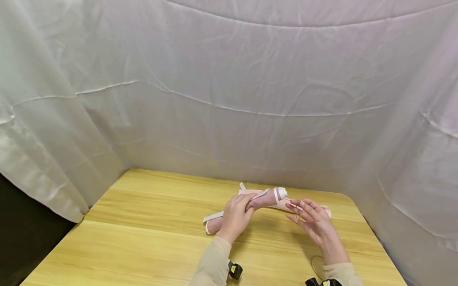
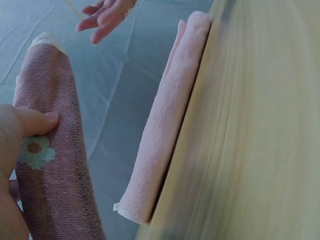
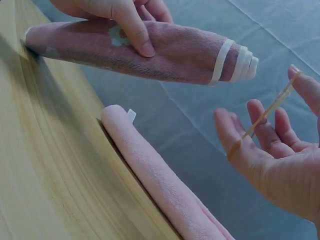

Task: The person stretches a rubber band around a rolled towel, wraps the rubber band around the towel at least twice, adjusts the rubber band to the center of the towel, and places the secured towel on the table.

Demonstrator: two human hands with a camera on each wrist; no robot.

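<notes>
My left hand (image 1: pixel 236 212) grips a mauve rolled towel (image 3: pixel 175 50) around its middle, thumb on top near a pale flower print. One end of this roll, with white edging, is raised and points toward my right hand (image 1: pixel 311 220); the other end is low, near the tabletop. A thin yellowish rubber band (image 3: pixel 269 110) is stretched between the spread thumb and fingers of my right hand, which is apart from the towel. Behind the hands, a light pink rolled towel (image 2: pixel 165 120) lies on the table, with a small white tag at one end.
The wooden table (image 1: pixel 143 242) extends to the left and in front of the arms. Grey-white curtains (image 1: pixel 229 87) hang behind it and along both sides. On the table by the right wrist is a thin loop (image 1: pixel 317 267).
</notes>
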